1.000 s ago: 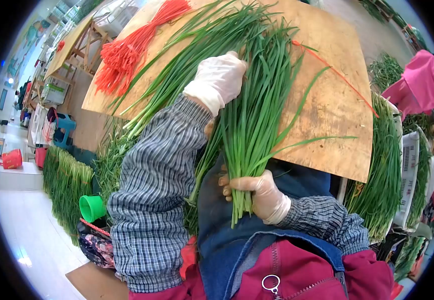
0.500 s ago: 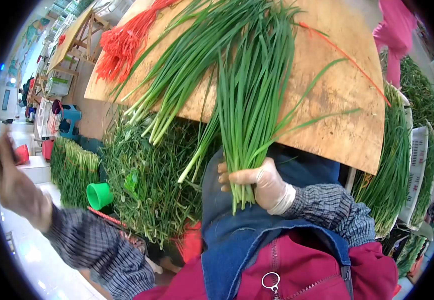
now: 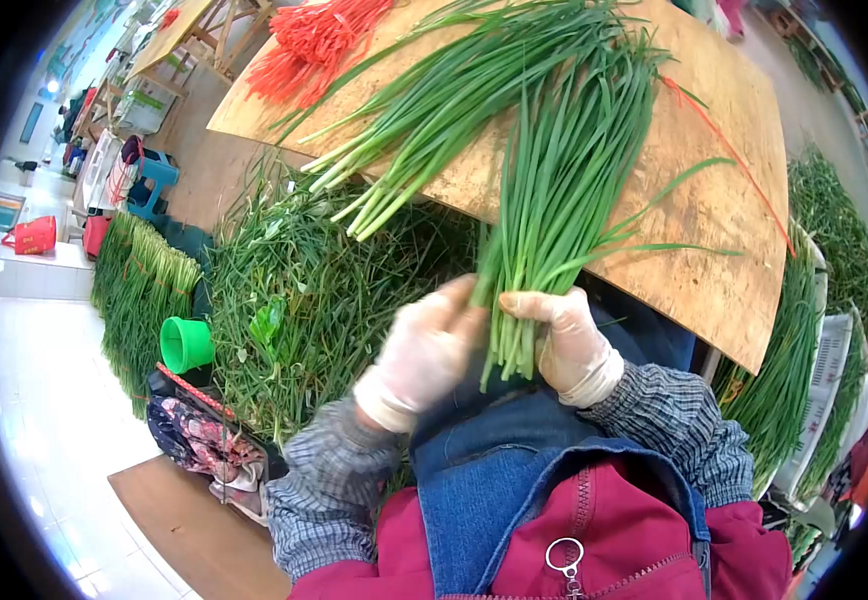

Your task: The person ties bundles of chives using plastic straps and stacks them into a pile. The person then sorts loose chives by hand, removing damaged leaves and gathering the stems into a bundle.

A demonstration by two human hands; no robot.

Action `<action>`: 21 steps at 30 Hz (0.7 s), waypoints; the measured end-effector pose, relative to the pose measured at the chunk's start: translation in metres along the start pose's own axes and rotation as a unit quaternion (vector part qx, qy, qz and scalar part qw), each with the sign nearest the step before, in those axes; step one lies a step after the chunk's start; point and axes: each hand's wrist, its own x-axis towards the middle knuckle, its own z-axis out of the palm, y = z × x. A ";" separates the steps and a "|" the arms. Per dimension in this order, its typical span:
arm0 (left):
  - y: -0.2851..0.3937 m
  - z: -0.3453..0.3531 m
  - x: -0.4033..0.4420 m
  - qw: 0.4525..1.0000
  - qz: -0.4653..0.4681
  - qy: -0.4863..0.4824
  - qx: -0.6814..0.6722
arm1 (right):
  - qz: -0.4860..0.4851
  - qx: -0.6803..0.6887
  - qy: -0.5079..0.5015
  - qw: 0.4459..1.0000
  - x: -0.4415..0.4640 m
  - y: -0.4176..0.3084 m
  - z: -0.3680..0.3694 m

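Observation:
A bundle of long green leafy stalks (image 3: 564, 170) lies over the wooden board's near edge, its pale ends pointing toward my body. My right hand (image 3: 576, 345), in a whitish glove, is closed around those lower ends. Against the bundle's left side, my gloved left hand (image 3: 422, 350) pinches stalks near the ends, its fingertips blurred by motion. More loose stalks (image 3: 434, 120) are spread on the board to the left. A red strip (image 3: 729, 150) lies to the bundle's right.
The wooden board (image 3: 699, 290) carries a heap of red strips (image 3: 316, 50) at its far left. Below it lies a pile of loose greens (image 3: 304, 290), beside a green cup (image 3: 186, 344). Tied bundles (image 3: 144, 285) stand farther left. A white crate (image 3: 822, 400) with greens is at right.
My left hand left the upper leaves, swung out to the far left, and came back beside the stalk ends. My right hand keeps its hold. The pink-clad person has moved away toward the top.

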 end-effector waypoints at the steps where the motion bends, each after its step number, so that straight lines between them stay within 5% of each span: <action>1: 0.000 0.013 -0.001 0.988 0.132 0.051 0.063 | -0.020 -0.004 0.020 1.000 0.006 0.000 0.006; 3: 0.030 0.007 0.007 0.962 0.149 0.037 0.228 | 0.052 0.031 0.046 0.997 0.016 -0.010 0.018; 5: 0.025 -0.014 0.015 0.977 0.172 0.026 0.126 | 0.070 0.041 0.029 0.996 0.028 -0.016 0.016; 6: 0.013 -0.023 0.026 0.965 0.234 0.097 0.069 | 0.067 0.030 0.034 0.997 0.028 -0.019 0.018; 7: 0.010 -0.036 0.035 0.932 0.266 0.194 0.155 | 0.065 0.022 0.040 0.997 0.025 -0.021 0.023; 9: 0.002 -0.061 0.049 0.844 0.204 0.276 0.413 | 0.054 0.011 0.046 0.997 0.024 -0.016 0.021; 11: -0.006 -0.067 0.058 0.838 0.065 0.190 0.508 | 0.051 0.009 0.052 0.997 0.023 -0.014 0.022; 13: -0.009 -0.063 0.069 0.906 -0.047 0.076 0.413 | 0.052 0.012 0.057 0.997 0.023 -0.014 0.024; 15: -0.028 -0.053 0.064 0.982 -0.001 0.087 0.168 | 0.057 0.018 0.024 0.998 0.025 -0.015 0.020; 17: -0.019 -0.034 0.045 0.981 0.053 0.122 0.144 | 0.047 0.026 0.048 0.997 0.026 -0.012 0.022; 21: 0.014 -0.008 0.007 0.931 0.199 0.034 0.304 | 0.043 0.048 0.012 0.998 0.030 -0.003 0.017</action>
